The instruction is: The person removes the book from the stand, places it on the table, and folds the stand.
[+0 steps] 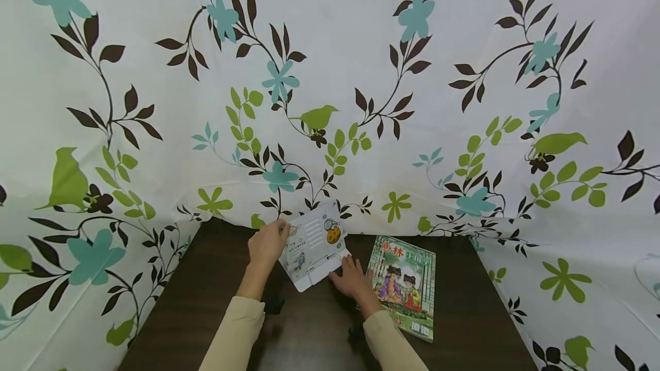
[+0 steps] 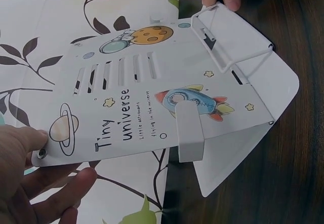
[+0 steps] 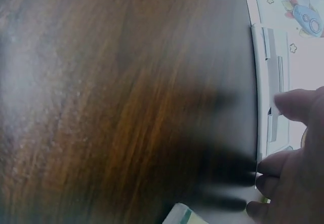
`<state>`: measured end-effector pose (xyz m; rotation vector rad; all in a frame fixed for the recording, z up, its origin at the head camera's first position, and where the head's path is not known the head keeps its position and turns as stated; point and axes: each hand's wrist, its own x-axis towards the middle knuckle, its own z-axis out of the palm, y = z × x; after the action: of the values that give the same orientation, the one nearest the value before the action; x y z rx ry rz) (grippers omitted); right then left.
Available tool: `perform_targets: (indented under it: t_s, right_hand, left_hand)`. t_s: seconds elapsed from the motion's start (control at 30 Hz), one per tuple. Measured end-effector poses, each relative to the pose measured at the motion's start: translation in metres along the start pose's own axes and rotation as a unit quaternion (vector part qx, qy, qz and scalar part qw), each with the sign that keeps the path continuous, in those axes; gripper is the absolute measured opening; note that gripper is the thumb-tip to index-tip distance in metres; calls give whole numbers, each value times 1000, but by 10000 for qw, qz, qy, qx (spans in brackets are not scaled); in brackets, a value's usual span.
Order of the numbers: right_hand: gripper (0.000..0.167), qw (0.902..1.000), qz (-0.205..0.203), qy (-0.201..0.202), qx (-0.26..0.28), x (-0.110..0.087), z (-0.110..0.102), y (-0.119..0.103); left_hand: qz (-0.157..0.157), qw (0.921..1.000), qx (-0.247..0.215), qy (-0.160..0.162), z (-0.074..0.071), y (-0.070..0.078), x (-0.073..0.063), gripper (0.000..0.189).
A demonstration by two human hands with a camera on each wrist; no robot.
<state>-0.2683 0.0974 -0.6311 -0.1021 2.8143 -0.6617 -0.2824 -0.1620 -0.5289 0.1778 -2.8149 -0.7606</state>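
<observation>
A white book stand (image 1: 314, 240) printed with "Tiny universe", a rocket and planets stands tilted on the dark table. My left hand (image 1: 268, 240) pinches its upper left corner, thumb on the printed face and fingers behind. At the lower right, my right hand (image 1: 353, 279) holds the end of the front ledge, thumb (image 3: 298, 105) over it and fingers curled at its edge. Seen from the left wrist, a wire-framed flap (image 2: 243, 39) sits under the right fingertips, a white clip (image 2: 190, 138) projects over the rocket, and a base plate (image 2: 228, 155) spreads out below the panel.
A magazine (image 1: 404, 288) with two illustrated children on its cover lies to the right of the stand, close beside my right forearm. Behind the dark wooden table (image 1: 206, 302) hangs a white cloth (image 1: 330, 27) patterned with leaves, flowers and birds; it also borders both sides.
</observation>
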Motion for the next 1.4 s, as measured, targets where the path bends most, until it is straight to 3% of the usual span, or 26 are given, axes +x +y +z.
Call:
perform_targets:
  t_s: [0.3,0.8,1.4]
  right_hand:
    - [70,9999,-114,29,-10,6,-7,-2]
    - [74,9994,-338,42,-18,16,-6,1]
    - [67,9994,-67,329,87,25,2,-5]
  left_hand:
    - [-114,9998,-32,-148,-4,-2,-3,32]
    - [-289,9991,-282,-158,-7,-5,-13,39]
    - [-291,9980,-541,-143,-4,-6,-26,37]
